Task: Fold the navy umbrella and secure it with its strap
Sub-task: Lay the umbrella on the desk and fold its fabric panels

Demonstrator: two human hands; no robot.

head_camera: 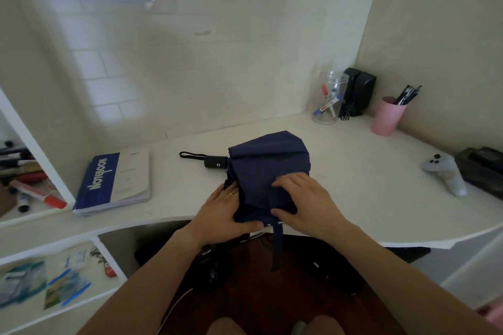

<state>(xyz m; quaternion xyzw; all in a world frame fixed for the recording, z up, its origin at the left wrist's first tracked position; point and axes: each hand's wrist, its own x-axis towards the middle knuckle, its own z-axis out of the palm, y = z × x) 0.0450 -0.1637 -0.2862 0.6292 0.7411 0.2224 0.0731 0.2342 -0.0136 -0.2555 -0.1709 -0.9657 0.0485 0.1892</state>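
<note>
Fingers, left (231, 193): flat on the near-left side of the navy fabric, thumb along the bottom edge pinching the cloth; a ring shows on one finger
Fingers, right (288, 181): spread over the top of the fabric, thumb tucked under the near edge, grasping a fold
Left hand (221, 213): at the surface's front edge, gripping the canopy
Right hand (302, 204): just right of the left one, pressing down on the canopy, gripping it
Navy umbrella (268, 160): collapsed, canopy loose and bunched, lying on the white surface (353, 185) at centre, near the front edge
Handle (216, 162): black, sticks out to the left of the canopy, wrist loop (190, 155) trailing further left on the surface
Strap (277, 247): navy, hangs down off the front edge between the two hands, not wrapped round anything
Notebook (114, 182): blue and white, lying flat well left of the umbrella
Clear jar (329, 98): at the back right, markers inside
Black speaker (359, 92): just behind the jar, in the corner
Pink cup (388, 115): right of the jar, dark pens standing in it
Game controller (446, 170): pale grey, far right on the surface
Shelf (30, 190): at left, holds markers
</note>
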